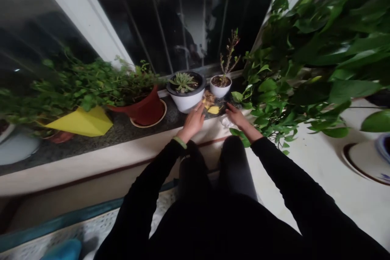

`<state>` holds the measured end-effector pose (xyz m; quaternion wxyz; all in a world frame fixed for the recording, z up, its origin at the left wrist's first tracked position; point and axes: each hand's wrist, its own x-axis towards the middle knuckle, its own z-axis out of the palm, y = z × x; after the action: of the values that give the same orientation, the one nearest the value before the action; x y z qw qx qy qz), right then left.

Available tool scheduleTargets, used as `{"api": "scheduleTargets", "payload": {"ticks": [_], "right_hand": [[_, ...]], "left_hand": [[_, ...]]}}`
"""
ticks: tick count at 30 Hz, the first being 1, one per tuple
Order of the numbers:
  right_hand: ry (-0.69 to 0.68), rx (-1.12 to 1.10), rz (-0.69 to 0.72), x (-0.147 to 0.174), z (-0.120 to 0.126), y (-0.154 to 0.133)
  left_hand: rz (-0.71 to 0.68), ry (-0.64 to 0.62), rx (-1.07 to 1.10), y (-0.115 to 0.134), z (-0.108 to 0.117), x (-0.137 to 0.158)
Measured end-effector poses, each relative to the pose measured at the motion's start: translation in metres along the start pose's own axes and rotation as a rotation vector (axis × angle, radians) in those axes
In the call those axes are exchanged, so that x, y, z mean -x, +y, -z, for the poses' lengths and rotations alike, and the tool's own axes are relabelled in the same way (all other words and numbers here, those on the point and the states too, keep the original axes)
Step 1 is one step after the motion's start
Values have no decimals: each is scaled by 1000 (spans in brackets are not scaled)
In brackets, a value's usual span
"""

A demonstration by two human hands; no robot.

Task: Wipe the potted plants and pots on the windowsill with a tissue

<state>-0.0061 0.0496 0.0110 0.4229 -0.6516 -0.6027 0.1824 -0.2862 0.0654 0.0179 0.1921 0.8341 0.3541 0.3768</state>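
On the dark stone sill, a small heap of dry brown leaves (pixel 209 98) lies between the pots, with a yellow leaf (pixel 213 109) in front of it. My left hand (pixel 193 122) is at the heap's left side, fingers stretched out together and holding nothing I can see. From the right, my right hand (pixel 236 115) reaches over the sill with its fingers extended, apart from the yellow leaf. Just below that hand is a crumpled white thing (pixel 226 122), perhaps tissue or plastic. Behind the heap stand a succulent pot (pixel 186 100) and a small white pot (pixel 219 89) with a thin, thorny-looking plant.
Leftward along the sill (pixel 122 136) are a reddish-brown pot (pixel 138 109) on a saucer, a yellow angular piece (pixel 82 122) and leafy plants. A large trailing plant (pixel 274 89) crowds the right side. The window (pixel 183 12) rises behind. A white-and-blue pot (pixel 368 156) stands at far right.
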Motion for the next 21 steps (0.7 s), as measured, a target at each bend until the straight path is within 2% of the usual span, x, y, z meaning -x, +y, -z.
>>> {"api": "scheduleTargets", "payload": {"ticks": [4,8,13,21], "right_hand": [[-29,-69,-54,0,2,11],[-14,-126,-65,-5,14,18],[-86,-160,-110,-8,11,22],[-239,-214,-94,7,-7,2]], "left_hand": [[29,30,-13,3,-17,-18],[57,78,-33,3,-22,-16],[114,124,-53,7,-22,-13],[198,133,-81,5,-10,-14]]}}
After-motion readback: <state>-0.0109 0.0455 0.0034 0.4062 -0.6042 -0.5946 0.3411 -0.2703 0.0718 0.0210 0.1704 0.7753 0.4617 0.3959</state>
